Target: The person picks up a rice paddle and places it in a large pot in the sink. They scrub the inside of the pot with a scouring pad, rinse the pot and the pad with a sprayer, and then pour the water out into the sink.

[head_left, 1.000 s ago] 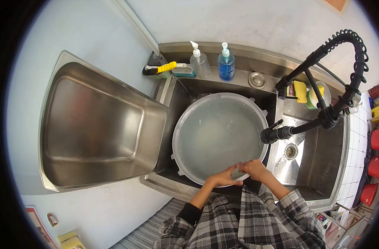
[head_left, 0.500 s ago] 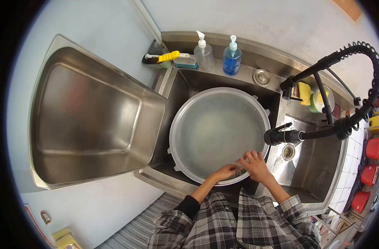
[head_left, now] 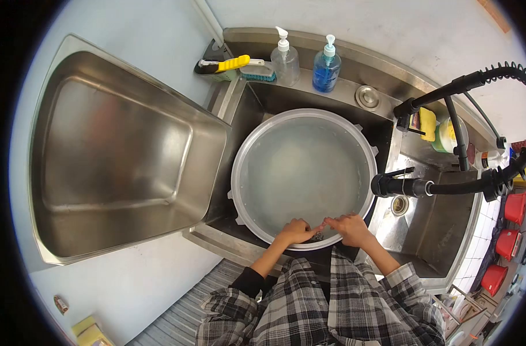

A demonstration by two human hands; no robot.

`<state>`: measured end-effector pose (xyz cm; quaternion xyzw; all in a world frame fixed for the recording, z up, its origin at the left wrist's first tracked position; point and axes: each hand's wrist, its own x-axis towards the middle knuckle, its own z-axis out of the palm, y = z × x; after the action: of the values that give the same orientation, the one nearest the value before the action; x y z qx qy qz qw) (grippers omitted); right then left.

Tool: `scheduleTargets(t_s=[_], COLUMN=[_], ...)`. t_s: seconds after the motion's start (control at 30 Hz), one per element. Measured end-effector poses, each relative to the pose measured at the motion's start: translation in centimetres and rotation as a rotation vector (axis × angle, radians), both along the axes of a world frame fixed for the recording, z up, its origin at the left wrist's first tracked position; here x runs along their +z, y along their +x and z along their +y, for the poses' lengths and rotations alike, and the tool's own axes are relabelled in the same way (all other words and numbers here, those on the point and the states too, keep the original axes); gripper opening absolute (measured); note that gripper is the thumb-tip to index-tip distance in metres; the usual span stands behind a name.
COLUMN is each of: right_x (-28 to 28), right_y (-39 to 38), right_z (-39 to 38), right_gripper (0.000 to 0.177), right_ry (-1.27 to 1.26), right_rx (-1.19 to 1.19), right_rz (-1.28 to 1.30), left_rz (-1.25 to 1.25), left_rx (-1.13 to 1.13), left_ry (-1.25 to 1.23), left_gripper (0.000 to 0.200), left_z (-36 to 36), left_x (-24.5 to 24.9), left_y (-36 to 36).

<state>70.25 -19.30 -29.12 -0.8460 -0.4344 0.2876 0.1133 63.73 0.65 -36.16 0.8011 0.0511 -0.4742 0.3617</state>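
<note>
A large round metal basin [head_left: 303,173] of cloudy water sits in the sink. Over its near rim, my left hand [head_left: 297,231] has its fingers closed beside a small dark, mesh-like item [head_left: 317,236]; the grip is partly hidden. To its right, my right hand [head_left: 349,229] reaches in from the rim, its fingers bent together and the fingertips close to those of my left hand. Whether my right fingers pinch part of the dark item is too small to tell.
A black spring-hose faucet [head_left: 401,186] reaches over the right sink [head_left: 427,225]. Behind the basin stand a clear pump bottle [head_left: 286,64], a blue one [head_left: 326,69] and a brush [head_left: 258,71]. A deep steel tub [head_left: 124,144] is at the left.
My hands have shifted slightly left along the near rim, and the dark item shows more between them. The whole view has shifted a little too.
</note>
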Motion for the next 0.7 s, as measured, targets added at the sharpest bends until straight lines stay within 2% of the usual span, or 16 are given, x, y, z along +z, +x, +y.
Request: scheduleTargets(t_s=[0.03, 0.17, 0.23, 0.33, 0.43, 0.5, 0.53, 0.6, 0.7], right_x=[-0.3, -1.3, -1.5, -2.8, -3.0, -2.8, -4.0, -7.2, -8.8], right_y=[0.1, -0.5, -1.2, -2.0, -2.4, -2.5, -3.3, -4.8, -4.7], right_z=[-0.1, -0.6, -0.9, -1.5, -0.8, 0.1, 0.1, 0.1, 0.5], right_gripper=[0.06, 0.065, 0.066, 0.067, 0.068, 0.068, 0.068, 0.066, 0.06], right_ry=[0.001, -0.004, -0.02, 0.062, 0.082, -0.015, -0.01, 0.151, 0.055], right_rx=[-0.002, 0.028, 0.015, 0.016, -0.003, 0.029, 0.027, 0.003, -0.002], right_rz=[-0.004, 0.023, 0.034, -0.007, 0.042, 0.094, 0.088, -0.074, -0.035], left_rz=[0.029, 0.096, 0.05, -0.014, 0.012, 0.02, 0.033, 0.013, -0.057], left_rx=[-0.026, 0.027, -0.058, -0.007, -0.059, -0.063, -0.067, -0.06, -0.004], left_ry=[0.069, 0.026, 0.004, -0.016, 0.0, 0.065, 0.125, 0.174, 0.262], left_gripper=[0.08, 0.088, 0.09, 0.09, 0.088, 0.086, 0.084, 0.082, 0.077], left_z=[0.0, 0.2, 0.1, -0.5, -0.2, 0.2, 0.4, 1.0, 1.3], left_x=[0.2, 0.6, -0.5, -1.4, -1.5, -2.2, -2.6, -3.7, -4.4], left_y=[0.3, -0.4, -1.3, -2.1, -1.5, -1.5, -1.6, -2.0, -2.3])
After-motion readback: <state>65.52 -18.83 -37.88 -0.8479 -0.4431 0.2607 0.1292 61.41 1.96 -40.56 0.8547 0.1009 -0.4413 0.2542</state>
